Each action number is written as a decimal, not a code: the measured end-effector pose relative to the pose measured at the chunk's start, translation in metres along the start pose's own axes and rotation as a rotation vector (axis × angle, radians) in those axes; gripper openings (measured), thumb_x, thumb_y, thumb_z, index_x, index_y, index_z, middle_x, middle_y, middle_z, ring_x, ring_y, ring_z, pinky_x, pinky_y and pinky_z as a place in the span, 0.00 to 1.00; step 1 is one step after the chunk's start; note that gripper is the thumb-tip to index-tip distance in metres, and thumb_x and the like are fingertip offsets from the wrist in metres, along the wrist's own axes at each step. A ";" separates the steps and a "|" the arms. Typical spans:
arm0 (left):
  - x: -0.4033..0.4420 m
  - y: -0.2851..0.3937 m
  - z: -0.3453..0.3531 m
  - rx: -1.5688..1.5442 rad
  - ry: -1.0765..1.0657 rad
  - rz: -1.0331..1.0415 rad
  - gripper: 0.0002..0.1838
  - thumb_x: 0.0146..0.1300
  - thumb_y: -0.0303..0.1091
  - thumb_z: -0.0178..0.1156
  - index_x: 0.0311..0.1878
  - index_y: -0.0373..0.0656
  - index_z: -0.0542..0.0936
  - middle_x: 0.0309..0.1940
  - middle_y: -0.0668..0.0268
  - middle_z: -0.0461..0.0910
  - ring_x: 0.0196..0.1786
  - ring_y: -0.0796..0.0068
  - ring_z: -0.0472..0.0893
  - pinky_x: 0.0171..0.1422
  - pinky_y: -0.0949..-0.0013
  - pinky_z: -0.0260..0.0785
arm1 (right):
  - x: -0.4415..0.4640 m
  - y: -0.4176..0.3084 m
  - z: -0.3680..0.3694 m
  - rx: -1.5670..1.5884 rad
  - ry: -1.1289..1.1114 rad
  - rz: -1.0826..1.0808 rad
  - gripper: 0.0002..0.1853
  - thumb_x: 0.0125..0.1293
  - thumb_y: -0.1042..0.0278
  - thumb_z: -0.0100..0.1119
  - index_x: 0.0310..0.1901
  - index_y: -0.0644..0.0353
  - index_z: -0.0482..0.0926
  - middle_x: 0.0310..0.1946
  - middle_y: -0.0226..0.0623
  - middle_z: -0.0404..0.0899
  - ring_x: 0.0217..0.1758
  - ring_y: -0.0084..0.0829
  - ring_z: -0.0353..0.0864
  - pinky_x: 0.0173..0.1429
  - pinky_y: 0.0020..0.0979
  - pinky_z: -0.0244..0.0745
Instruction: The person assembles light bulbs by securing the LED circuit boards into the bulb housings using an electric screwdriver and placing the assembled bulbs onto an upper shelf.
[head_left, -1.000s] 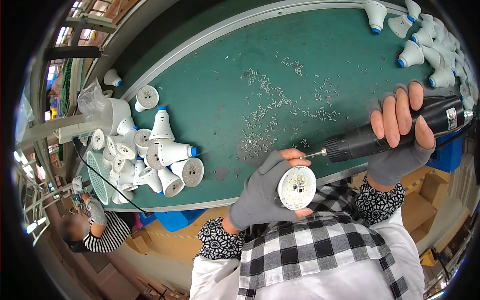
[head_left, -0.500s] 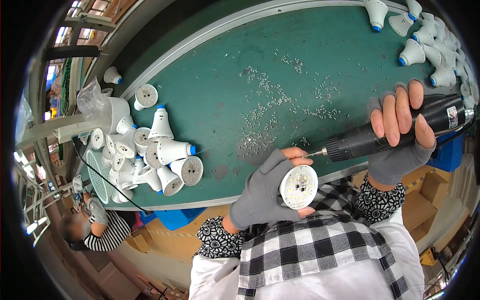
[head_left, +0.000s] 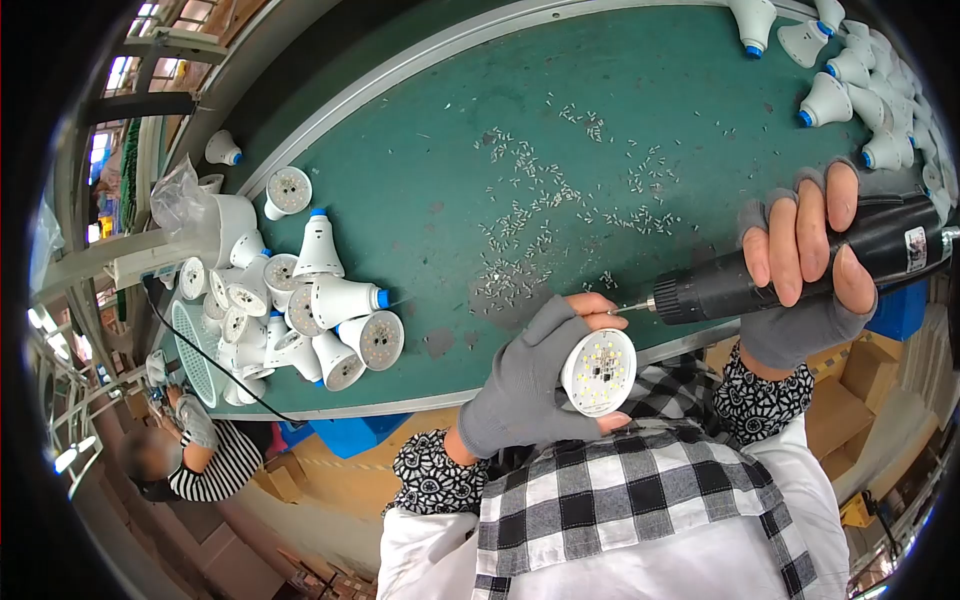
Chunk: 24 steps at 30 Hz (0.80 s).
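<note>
My left hand, in a grey fingerless glove, is closed around a white LED bulb body whose round face with its small chips is turned up. My right hand grips a black electric screwdriver that lies nearly level. Its thin metal bit reaches the fingertips of my left hand, just above the bulb. Whether a screw sits at the tip is too small to tell. Many small screws are scattered over the green tabletop beyond my left hand.
Several white bulb bodies are heaped at the left, beside a green perforated basket and a clear plastic bag. More bulb bodies crowd the far right. A black cable crosses the left edge. Another person is at the lower left.
The bulb and my left fingertips have shifted slightly right. My right hand has moved a little to the right along the screwdriver's body, and the screwdriver's rear end sits slightly lower and further right.
</note>
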<state>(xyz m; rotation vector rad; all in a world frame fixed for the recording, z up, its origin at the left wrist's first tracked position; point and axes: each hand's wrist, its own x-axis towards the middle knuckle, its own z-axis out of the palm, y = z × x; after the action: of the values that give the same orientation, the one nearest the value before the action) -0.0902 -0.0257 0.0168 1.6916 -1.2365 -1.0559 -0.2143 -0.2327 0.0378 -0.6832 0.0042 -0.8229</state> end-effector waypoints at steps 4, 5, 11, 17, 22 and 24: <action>0.001 -0.001 0.001 0.010 -0.012 0.014 0.40 0.36 0.46 0.79 0.57 0.45 0.77 0.58 0.61 0.71 0.60 0.60 0.74 0.62 0.61 0.69 | 0.001 -0.001 -0.004 -0.028 -0.073 0.009 0.16 0.56 0.74 0.58 0.39 0.53 0.59 0.22 0.26 0.66 0.19 0.22 0.70 0.32 0.30 0.71; 0.001 -0.002 0.001 0.015 -0.020 0.015 0.40 0.36 0.46 0.79 0.57 0.45 0.77 0.58 0.61 0.71 0.60 0.60 0.74 0.62 0.61 0.70 | 0.001 0.000 -0.005 -0.030 -0.103 0.010 0.16 0.56 0.74 0.59 0.39 0.53 0.60 0.22 0.26 0.67 0.18 0.23 0.71 0.32 0.29 0.72; 0.002 -0.004 -0.001 -0.001 -0.040 0.012 0.39 0.37 0.46 0.79 0.56 0.44 0.78 0.57 0.59 0.72 0.58 0.62 0.76 0.61 0.63 0.70 | 0.002 0.003 -0.008 -0.056 -0.246 0.019 0.17 0.55 0.73 0.62 0.39 0.53 0.61 0.22 0.27 0.70 0.18 0.22 0.73 0.32 0.29 0.74; -0.008 -0.009 0.000 -0.405 0.009 -0.196 0.40 0.39 0.45 0.78 0.58 0.44 0.74 0.52 0.62 0.77 0.54 0.66 0.79 0.59 0.66 0.70 | -0.005 -0.004 -0.002 0.035 0.022 -0.103 0.13 0.62 0.70 0.57 0.44 0.56 0.64 0.27 0.28 0.68 0.23 0.23 0.71 0.37 0.31 0.71; -0.010 -0.002 0.005 -0.263 0.079 -0.168 0.40 0.39 0.45 0.79 0.57 0.43 0.73 0.47 0.63 0.78 0.52 0.67 0.80 0.57 0.67 0.70 | -0.015 -0.005 0.021 0.066 0.111 -0.129 0.12 0.63 0.72 0.53 0.43 0.55 0.59 0.26 0.28 0.64 0.26 0.23 0.69 0.39 0.30 0.68; -0.011 -0.002 0.007 -0.200 0.102 -0.147 0.40 0.39 0.45 0.79 0.57 0.43 0.73 0.47 0.63 0.77 0.51 0.66 0.80 0.56 0.66 0.71 | -0.020 -0.002 0.024 0.039 0.068 -0.126 0.11 0.64 0.71 0.52 0.45 0.56 0.63 0.28 0.28 0.66 0.27 0.24 0.71 0.40 0.33 0.70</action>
<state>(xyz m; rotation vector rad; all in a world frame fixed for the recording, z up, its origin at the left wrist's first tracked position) -0.0979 -0.0155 0.0149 1.6781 -0.9214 -1.1261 -0.2234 -0.2069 0.0529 -0.6224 0.0067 -0.9648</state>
